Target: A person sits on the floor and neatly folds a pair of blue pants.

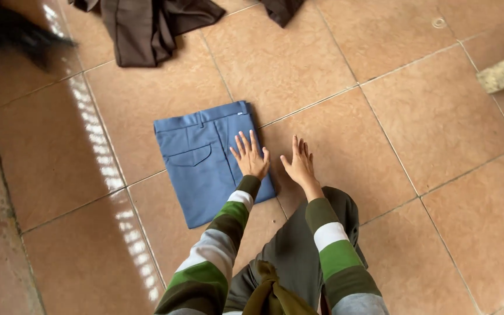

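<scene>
Folded blue trousers (205,160) flat on tiled floor (427,116), at ten o'clock from the knees. Left hand (251,156) spread open, fingers resting on the right edge; right hand (300,163) open, empty, hovering just beside. Brown garments (147,26) heaped at twelve o'clock. Risk: a sideways push likely slides the fold apart on smooth tile.

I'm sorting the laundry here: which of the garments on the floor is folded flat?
The blue trousers under the left hand, folded into a neat rectangle. The brown garment and the dark one at the top lie crumpled.
</scene>
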